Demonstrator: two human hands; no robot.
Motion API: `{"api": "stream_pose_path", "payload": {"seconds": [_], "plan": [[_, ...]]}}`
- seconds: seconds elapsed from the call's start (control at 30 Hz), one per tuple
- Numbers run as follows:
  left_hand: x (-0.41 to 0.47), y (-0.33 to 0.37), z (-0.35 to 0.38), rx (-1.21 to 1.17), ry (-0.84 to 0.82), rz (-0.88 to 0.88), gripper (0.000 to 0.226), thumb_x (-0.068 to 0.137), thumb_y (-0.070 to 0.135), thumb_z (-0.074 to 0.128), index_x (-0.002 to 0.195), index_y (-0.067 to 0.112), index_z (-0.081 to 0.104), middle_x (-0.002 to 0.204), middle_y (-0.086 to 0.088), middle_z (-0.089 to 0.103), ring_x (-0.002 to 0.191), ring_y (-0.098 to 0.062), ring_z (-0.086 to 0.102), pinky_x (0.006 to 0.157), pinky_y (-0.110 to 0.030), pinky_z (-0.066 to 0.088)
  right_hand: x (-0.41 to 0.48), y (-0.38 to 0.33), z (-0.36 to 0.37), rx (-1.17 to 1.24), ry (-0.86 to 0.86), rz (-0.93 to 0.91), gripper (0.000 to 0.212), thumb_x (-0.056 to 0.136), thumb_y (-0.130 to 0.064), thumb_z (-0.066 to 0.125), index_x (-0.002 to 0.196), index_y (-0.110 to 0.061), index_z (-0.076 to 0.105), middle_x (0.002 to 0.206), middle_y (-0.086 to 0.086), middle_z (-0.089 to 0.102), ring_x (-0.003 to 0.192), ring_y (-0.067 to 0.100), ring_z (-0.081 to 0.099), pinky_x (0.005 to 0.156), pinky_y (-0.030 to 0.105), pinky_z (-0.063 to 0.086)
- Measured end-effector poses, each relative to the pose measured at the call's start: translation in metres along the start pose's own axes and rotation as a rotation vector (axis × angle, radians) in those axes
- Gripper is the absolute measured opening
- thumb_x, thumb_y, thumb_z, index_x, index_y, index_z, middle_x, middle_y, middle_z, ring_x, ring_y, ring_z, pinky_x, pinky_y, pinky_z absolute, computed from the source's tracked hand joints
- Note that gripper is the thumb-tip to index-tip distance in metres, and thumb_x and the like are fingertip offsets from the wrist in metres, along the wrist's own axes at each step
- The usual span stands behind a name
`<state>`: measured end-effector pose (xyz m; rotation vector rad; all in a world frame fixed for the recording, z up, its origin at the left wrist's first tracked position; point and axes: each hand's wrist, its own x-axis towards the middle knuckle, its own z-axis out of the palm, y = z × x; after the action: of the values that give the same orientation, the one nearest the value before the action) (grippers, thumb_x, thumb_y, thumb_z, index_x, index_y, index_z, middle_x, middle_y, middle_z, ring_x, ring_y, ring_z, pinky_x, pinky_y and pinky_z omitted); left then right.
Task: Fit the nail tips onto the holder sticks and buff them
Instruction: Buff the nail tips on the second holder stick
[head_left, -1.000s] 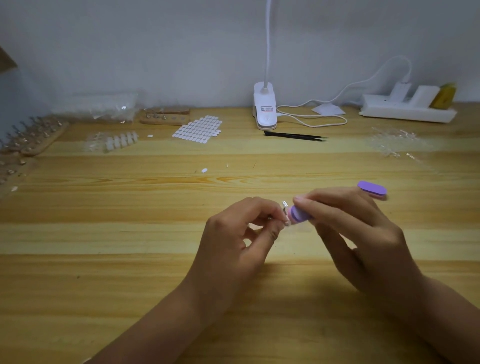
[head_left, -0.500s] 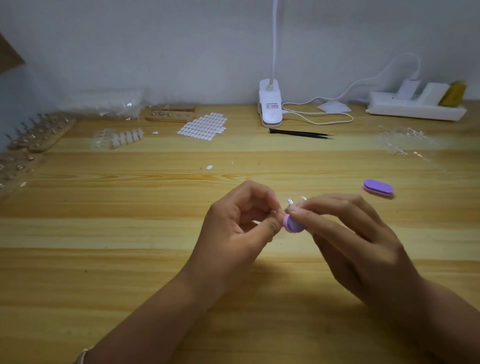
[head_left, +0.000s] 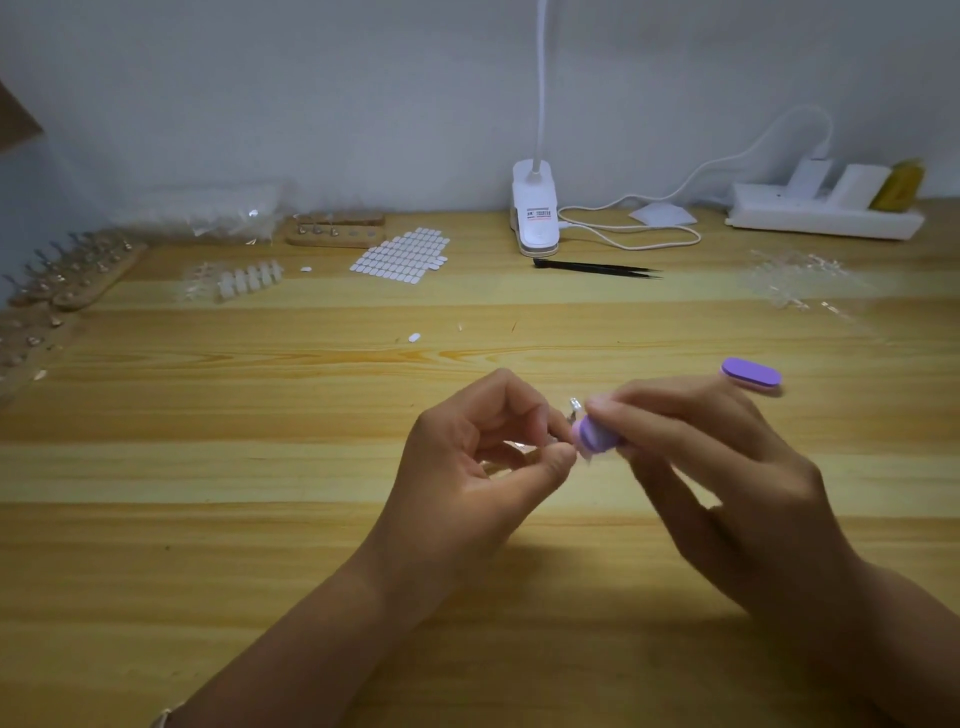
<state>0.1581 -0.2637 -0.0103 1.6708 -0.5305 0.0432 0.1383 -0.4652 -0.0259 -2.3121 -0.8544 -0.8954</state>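
Over the middle of the wooden table, my left hand pinches a small holder stick between thumb and fingers; its clear tip pokes out above them. My right hand grips a purple buffer block, its end pressed against the stick's tip. Most of the stick and the block is hidden by my fingers. A second purple buffer block lies on the table just behind my right hand.
Wooden racks of holder sticks line the left edge; another rack sits at the back. A sheet of white adhesive tabs, clear nail tips, black tweezers, a lamp clamp and a power strip lie behind.
The purple block in my right hand has shifted slightly down and left against the stick's tip in a rubbing motion. My left hand keeps its pinch; the view has tilted a little.
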Motion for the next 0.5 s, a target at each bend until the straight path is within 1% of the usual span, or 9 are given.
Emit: {"api": "stream_pose_path", "payload": {"seconds": [0.07,0.1,0.17,0.23,0.3,0.37,0.5], "plan": [[0.0,0.0,0.0,0.038,0.007,0.021,0.028,0.081,-0.002,0.074,0.074,0.018,0.056,0.083,-0.003,0.072,0.077,-0.013,0.069,0.067,-0.024,0.054,-0.002,-0.003,0.001,0.003,-0.033,-0.046,0.031,0.096,0.001,0.055,0.126,0.001,0.06,0.116,0.016,0.067,0.11,0.024,0.061,0.097,0.029,0.047],[-0.001,0.0,0.0,0.057,0.015,0.026,0.029,0.081,-0.003,0.074,0.073,0.019,0.056,0.083,-0.003,0.072,0.078,-0.013,0.069,0.067,-0.024,0.055,-0.001,0.0,-0.001,-0.02,-0.04,-0.04,0.03,0.096,0.002,0.055,0.125,0.003,0.062,0.115,0.017,0.067,0.109,0.026,0.062,0.097,0.029,0.048],[-0.001,0.001,0.001,0.096,0.031,0.036,0.029,0.08,-0.004,0.075,0.071,0.015,0.056,0.083,-0.002,0.073,0.08,-0.014,0.071,0.067,-0.024,0.055,0.002,0.007,-0.003,-0.062,-0.032,0.014,0.029,0.094,0.003,0.058,0.122,0.005,0.065,0.113,0.019,0.068,0.105,0.03,0.065,0.093,0.032,0.051],[-0.001,0.001,0.002,0.151,0.049,0.067,0.025,0.079,-0.005,0.075,0.072,0.011,0.057,0.083,0.002,0.073,0.083,-0.013,0.071,0.067,-0.023,0.054,0.003,0.008,-0.005,-0.043,-0.008,0.042,0.029,0.094,0.003,0.058,0.122,0.004,0.065,0.112,0.018,0.068,0.104,0.031,0.065,0.091,0.035,0.052],[-0.002,0.001,0.002,0.205,0.07,0.111,0.023,0.078,-0.004,0.076,0.073,0.009,0.058,0.083,0.006,0.072,0.082,-0.012,0.07,0.067,-0.02,0.054,0.001,0.003,-0.003,0.012,-0.004,0.003,0.029,0.095,0.002,0.056,0.124,0.001,0.062,0.114,0.015,0.067,0.107,0.027,0.064,0.093,0.032,0.051],[-0.002,0.002,0.002,0.238,0.078,0.143,0.021,0.078,-0.004,0.077,0.074,0.007,0.059,0.083,0.008,0.071,0.082,-0.01,0.069,0.068,-0.018,0.053,-0.002,0.0,0.0,0.011,-0.037,-0.041,0.03,0.095,0.003,0.056,0.124,0.001,0.063,0.115,0.015,0.067,0.108,0.026,0.062,0.095,0.031,0.048],[-0.002,0.001,0.005,0.231,0.103,0.133,0.025,0.077,-0.007,0.077,0.07,0.007,0.057,0.081,0.006,0.073,0.081,-0.008,0.07,0.067,-0.02,0.053,0.001,0.009,-0.003,-0.036,-0.038,0.041,0.029,0.095,0.001,0.055,0.122,0.004,0.065,0.113,0.018,0.068,0.103,0.031,0.065,0.091,0.032,0.051]]}}
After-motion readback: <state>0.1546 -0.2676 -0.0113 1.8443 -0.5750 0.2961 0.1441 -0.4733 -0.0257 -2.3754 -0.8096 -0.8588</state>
